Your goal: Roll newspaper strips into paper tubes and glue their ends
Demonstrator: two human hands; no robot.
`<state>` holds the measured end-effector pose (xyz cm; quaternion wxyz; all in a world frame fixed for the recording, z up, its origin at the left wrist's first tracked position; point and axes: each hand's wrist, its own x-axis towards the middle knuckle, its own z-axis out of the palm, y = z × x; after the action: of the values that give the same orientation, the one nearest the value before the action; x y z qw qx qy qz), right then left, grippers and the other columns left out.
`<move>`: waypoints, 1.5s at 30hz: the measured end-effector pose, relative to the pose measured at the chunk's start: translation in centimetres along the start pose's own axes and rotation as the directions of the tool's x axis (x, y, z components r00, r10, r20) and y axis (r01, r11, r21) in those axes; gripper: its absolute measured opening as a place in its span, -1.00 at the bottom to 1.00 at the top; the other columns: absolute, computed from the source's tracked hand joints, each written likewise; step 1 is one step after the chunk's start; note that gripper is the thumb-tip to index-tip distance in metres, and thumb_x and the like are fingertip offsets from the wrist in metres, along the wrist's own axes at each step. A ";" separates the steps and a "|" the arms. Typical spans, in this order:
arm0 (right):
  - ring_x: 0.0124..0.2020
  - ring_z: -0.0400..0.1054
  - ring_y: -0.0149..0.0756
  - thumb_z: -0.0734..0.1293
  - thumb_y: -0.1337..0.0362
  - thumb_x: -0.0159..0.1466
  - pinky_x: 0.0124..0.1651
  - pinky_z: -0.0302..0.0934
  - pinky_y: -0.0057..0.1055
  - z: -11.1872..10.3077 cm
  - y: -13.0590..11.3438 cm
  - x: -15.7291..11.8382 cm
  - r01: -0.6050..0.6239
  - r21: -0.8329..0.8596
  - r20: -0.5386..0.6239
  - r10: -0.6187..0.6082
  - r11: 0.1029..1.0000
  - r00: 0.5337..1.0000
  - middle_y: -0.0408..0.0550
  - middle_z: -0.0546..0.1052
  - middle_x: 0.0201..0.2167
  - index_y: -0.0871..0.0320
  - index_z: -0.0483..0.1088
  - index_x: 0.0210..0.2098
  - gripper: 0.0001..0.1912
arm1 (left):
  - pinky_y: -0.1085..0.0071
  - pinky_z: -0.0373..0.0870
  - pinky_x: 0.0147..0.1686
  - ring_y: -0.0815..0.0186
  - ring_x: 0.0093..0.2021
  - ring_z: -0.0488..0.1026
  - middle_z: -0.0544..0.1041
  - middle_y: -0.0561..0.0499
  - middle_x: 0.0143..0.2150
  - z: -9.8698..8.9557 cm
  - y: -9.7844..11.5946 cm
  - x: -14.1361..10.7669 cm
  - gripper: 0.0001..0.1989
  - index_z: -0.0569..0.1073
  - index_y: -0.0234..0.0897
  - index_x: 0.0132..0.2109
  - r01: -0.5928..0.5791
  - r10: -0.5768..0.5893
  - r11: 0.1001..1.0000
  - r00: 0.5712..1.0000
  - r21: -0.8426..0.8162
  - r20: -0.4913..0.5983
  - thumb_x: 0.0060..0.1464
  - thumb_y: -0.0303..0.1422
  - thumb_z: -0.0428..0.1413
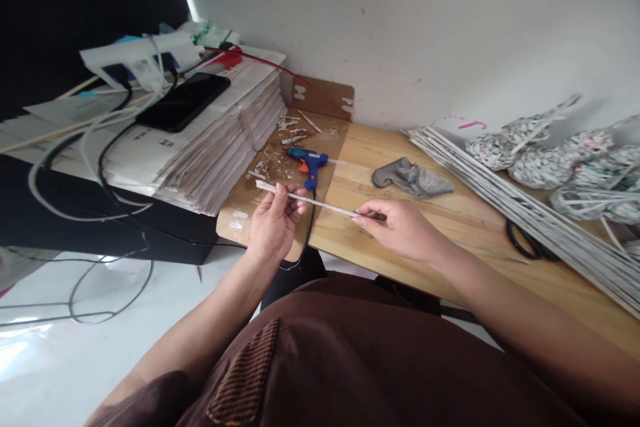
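Note:
A thin rolled paper stick [327,205] stretches between my two hands above the front of the desk. My left hand [274,221] pinches it near its flared, flat left end, with the thumb on top. At the other end, the fingertips of my right hand [387,223] close on the stick. Just beyond the stick, a blue hot glue gun [313,165] lies on a brown board, its nozzle pointing left and a clear glue stick out of its back. A crumpled grey glove [413,178] rests on the wood past my right hand.
On the left, a tall stack of paper [225,147] carries a black phone [185,101], a power strip [145,57] and cables. Paper scraps [293,130] litter the brown board [237,227]. A bundle of paper sticks [520,207] and several woven paper pieces [540,163] lie on the right.

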<state>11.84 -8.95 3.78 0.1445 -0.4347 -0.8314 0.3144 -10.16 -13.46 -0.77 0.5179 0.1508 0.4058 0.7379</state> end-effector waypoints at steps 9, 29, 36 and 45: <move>-0.34 0.49 -0.29 0.44 0.23 0.21 -0.27 0.27 -0.40 1.5 0.1 0.6 0.147 -0.132 -0.168 -0.169 0.980 0.971 -0.08 0.63 -0.30 0.11 0.54 -0.18 -0.81 | 0.57 0.50 -0.42 0.46 -0.49 0.51 0.60 -0.05 -0.39 0.1 -0.2 -0.6 -0.78 0.49 -0.37 -0.31 0.020 -0.020 0.998 1.000 -0.057 0.002 0.11 -0.27 0.23; -0.53 0.27 -0.44 0.27 0.07 0.33 -0.44 0.06 -0.46 1.7 -2.0 3.5 -0.004 0.130 0.165 -0.018 0.992 0.986 -0.18 0.51 -0.53 0.13 0.48 -0.40 -0.69 | 0.55 0.54 -0.37 0.44 -0.43 0.54 0.62 -0.10 -0.30 0.3 -0.6 -1.4 -0.80 0.52 -0.38 -0.24 0.084 -0.075 0.994 0.990 -0.067 0.122 0.19 -0.29 0.16; -0.47 0.29 -0.42 0.25 0.10 0.35 -0.39 0.03 -0.44 2.0 -2.6 3.5 0.143 0.021 0.056 -0.144 0.989 0.988 -0.15 0.54 -0.45 0.10 0.51 -0.31 -0.73 | 0.58 0.52 -0.37 0.46 -0.45 0.53 0.61 -0.08 -0.33 0.5 -0.6 -1.5 -0.80 0.51 -0.38 -0.26 0.086 -0.077 0.993 0.991 -0.079 0.111 0.17 -0.28 0.18; -0.60 0.16 -0.43 0.12 0.08 0.41 -0.45 0.07 -0.44 1.8 -2.5 4.4 -0.096 0.350 0.371 -0.044 0.932 0.928 -0.19 0.32 -0.61 0.19 0.41 -0.31 -0.62 | 0.57 0.50 -0.40 0.46 -0.45 0.50 0.61 -0.10 -0.28 0.5 -0.1 -1.8 -0.78 0.52 -0.39 -0.22 0.089 -0.074 0.993 0.981 -0.082 0.178 0.12 -0.28 0.22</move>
<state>6.79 -7.16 3.91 0.0573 -0.3441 -0.7654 0.5408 -9.06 -14.82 -0.19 0.5874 0.1746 0.3313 0.7174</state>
